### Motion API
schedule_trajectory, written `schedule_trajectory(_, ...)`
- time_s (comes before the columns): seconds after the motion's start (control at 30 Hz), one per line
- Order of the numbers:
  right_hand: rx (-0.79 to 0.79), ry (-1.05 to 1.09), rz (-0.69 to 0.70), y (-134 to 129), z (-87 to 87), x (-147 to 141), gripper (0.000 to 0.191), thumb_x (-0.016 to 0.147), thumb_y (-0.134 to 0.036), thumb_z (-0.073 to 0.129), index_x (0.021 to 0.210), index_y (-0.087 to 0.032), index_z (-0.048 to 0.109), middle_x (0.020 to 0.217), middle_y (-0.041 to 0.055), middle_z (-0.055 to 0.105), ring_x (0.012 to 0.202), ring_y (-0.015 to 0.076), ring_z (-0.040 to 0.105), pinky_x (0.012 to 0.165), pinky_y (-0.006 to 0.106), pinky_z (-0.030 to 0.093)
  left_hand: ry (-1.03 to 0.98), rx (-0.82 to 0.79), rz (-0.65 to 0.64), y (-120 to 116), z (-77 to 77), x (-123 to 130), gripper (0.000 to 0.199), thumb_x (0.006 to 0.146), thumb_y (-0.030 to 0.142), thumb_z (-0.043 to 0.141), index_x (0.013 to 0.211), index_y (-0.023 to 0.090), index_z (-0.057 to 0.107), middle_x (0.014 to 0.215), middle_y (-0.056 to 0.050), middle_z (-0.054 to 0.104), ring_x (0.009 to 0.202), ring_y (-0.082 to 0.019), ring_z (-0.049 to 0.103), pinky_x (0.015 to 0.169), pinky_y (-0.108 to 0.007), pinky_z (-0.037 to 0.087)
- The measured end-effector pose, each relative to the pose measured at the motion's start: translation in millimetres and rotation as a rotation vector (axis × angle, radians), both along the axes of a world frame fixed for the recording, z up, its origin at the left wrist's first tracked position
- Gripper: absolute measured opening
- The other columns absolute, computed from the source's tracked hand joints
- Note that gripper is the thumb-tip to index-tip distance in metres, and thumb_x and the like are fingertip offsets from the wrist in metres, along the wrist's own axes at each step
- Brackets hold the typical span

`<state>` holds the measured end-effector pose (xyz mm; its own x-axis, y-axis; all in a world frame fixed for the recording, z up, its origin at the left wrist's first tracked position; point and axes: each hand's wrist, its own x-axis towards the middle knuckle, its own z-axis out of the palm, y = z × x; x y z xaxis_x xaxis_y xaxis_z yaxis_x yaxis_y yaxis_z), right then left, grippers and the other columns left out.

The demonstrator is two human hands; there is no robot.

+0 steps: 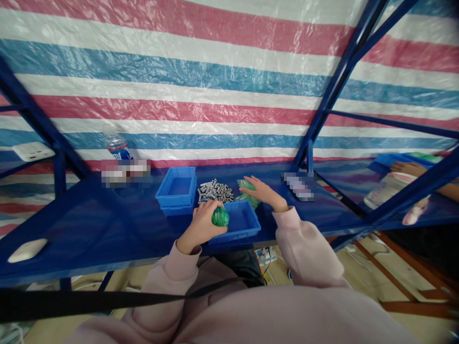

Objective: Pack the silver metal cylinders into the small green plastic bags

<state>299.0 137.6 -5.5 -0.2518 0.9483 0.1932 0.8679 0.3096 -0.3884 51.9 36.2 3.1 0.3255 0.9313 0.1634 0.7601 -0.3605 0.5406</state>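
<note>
Your left hand (203, 220) wraps a green bundle (221, 217), probably at the tray (242, 234) to catch spills. Your right hand (264, 193) spreads loosely by a green bag (245, 184).

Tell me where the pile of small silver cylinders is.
In the head view, the pile of small silver cylinders lies near the centre, between the stacked blue rectangular trays on the left and the crumpled green plastic by your right hand.
</note>
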Motion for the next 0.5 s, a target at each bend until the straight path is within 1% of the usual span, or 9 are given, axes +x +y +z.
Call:
schedule_trajectory(0.07, 0.041, 0.094, -0.080, -15, -3.6, 9, 0.070, 0.080, -0.054, 0.060, 0.137, -0.017, 0.043, 0.136, 0.0158, 0.050, 0.129, 0.0308, 0.042, 0.103, 0.043, 0.038, -0.001, -0.003, 0.002, 0, -0.4, 0, 0.045, 0.062, 0.031, 0.067, 0.104, 0.028, 0.050, 0.111, 0.002, 0.057, 0.107, -0.025, 0.047, 0.090, -0.037, 0.031)
schedule_trajectory(0.13, 0.066, 0.155, -0.146, -33, -10.7, 15, 0.070, 0.075, -0.052, 0.066, 0.133, -0.017, 0.047, 0.126, 0.0165, 0.055, 0.119, 0.0306, 0.050, 0.099, 0.042, 0.041, -0.003, -0.004, 0.002, 0, -0.7, 0, 0.046, 0.062, 0.032, 0.066, 0.105, 0.028, 0.050, 0.112, 0.002, 0.057, 0.107, -0.025, 0.047, 0.091, -0.038, 0.031)
schedule_trajectory(0.2, 0.048, 0.211, -0.199, -48, -19.9, 17, 0.066, 0.073, -0.047, 0.069, 0.128, -0.016, 0.051, 0.113, 0.0151, 0.058, 0.107, 0.0287, 0.057, 0.092, 0.041, 0.046, -0.002, -0.005, 0.002, 0, -0.6, 0, 0.046, 0.063, 0.031, 0.066, 0.105, 0.028, 0.050, 0.112, 0.002, 0.057, 0.107, -0.025, 0.047, 0.090, -0.038, 0.031)
schedule_trajectory(0.27, 0.060, 0.261, -0.250, -59, -28.2, 15, 0.065, 0.070, -0.042, 0.072, 0.125, -0.015, 0.052, 0.106, 0.0132, 0.056, 0.096, 0.0261, 0.059, 0.087, 0.040, 0.048, 0.003, -0.009, 0.004, 0, -0.1, 0, 0.045, 0.062, 0.031, 0.066, 0.105, 0.028, 0.051, 0.112, 0.002, 0.057, 0.107, -0.025, 0.047, 0.090, -0.038, 0.031)
schedule_trajectory(0.37, 0.122, 0.335, -0.298, -65, -34.6, 10, 0.062, 0.066, -0.037, 0.073, 0.120, -0.013, 0.054, 0.098, 0.0106, 0.055, 0.085, 0.0230, 0.059, 0.081, 0.038, 0.049, 0.006, -0.015, 0.006, 0, 0.5, 0, 0.045, 0.062, 0.031, 0.066, 0.104, 0.028, 0.051, 0.113, 0.001, 0.057, 0.107, -0.025, 0.047, 0.089, -0.038, 0.032)
schedule_trajectory(0.5, 0.102, 0.478, -0.293, -63, -34.2, 7, 0.059, 0.063, -0.035, 0.073, 0.115, -0.015, 0.055, 0.075, 0.0000, 0.055, 0.067, 0.0179, 0.056, 0.067, 0.032, 0.048, 0.008, -0.013, 0.012, 0, 0.1, 1, 0.046, 0.062, 0.032, 0.066, 0.105, 0.028, 0.050, 0.113, 0.001, 0.057, 0.107, -0.026, 0.047, 0.089, -0.038, 0.032)
